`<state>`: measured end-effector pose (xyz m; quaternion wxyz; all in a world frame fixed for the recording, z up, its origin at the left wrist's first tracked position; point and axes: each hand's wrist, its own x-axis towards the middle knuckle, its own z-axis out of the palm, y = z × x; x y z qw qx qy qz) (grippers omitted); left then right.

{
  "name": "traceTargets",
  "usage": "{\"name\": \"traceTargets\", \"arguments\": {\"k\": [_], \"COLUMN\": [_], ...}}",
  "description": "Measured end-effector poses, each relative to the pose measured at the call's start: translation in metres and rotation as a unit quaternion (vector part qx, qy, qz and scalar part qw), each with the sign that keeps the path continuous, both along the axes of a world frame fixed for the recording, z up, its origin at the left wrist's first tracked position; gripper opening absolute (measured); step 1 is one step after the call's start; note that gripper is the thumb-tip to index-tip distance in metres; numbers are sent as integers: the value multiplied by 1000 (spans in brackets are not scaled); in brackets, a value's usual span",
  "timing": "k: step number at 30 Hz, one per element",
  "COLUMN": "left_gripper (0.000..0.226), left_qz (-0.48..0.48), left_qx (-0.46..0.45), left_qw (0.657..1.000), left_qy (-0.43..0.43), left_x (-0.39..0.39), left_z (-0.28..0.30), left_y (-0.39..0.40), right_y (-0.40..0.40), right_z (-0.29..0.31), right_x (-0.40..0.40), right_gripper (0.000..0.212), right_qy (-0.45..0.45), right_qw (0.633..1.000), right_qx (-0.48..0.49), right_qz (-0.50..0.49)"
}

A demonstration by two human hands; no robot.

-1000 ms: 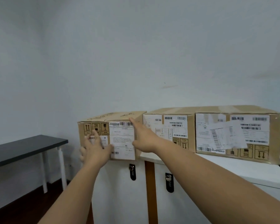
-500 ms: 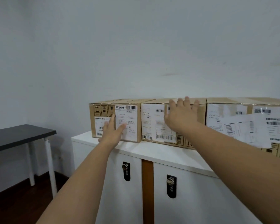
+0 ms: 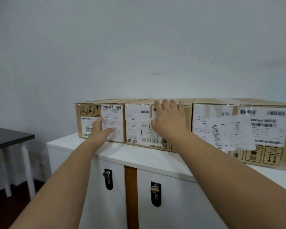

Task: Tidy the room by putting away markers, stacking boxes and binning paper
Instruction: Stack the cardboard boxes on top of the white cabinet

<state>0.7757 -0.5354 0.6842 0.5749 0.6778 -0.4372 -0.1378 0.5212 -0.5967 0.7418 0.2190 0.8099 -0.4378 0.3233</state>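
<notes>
head view, left box (image 3: 100,122) unmoved, both hands (image 3: 169,120) still flat on boxes

A second ago the left cardboard box (image 3: 100,120) hung past the edge of the white cabinet (image 3: 149,157), gripped by the left hand (image 3: 100,131) at its lower corner. It now sits fully on the cabinet top, butted against the middle box (image 3: 137,123). The left hand lies flat and open on its front label. The right hand (image 3: 169,120) has shifted from the left box's top corner to the middle box's front, fingers over its top edge.
</notes>
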Motion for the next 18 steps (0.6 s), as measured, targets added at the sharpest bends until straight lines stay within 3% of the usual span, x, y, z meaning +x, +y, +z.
{"name": "traceTargets", "arguments": {"k": [5, 10, 14, 18], "left_gripper": [72, 64, 55, 60], "left_qz": [19, 32, 64, 96], "left_qx": [97, 110, 128, 181], "left_qw": [988, 978, 978, 976], "left_qy": [-116, -176, -151, -67], "left_x": [-18, -50, -65, -73], "left_z": [-11, -45, -90, -134], "left_y": [21, 82, 168, 259], "right_y": [27, 90, 150, 208], "right_z": [-16, -67, -119, -179], "right_x": [0, -2, -11, -19], "right_gripper": [82, 76, 61, 57], "right_qy": [1, -20, -97, -68], "right_qw": [996, 981, 956, 911], "right_qx": [78, 119, 206, 347], "right_qz": [42, 149, 187, 212]}}
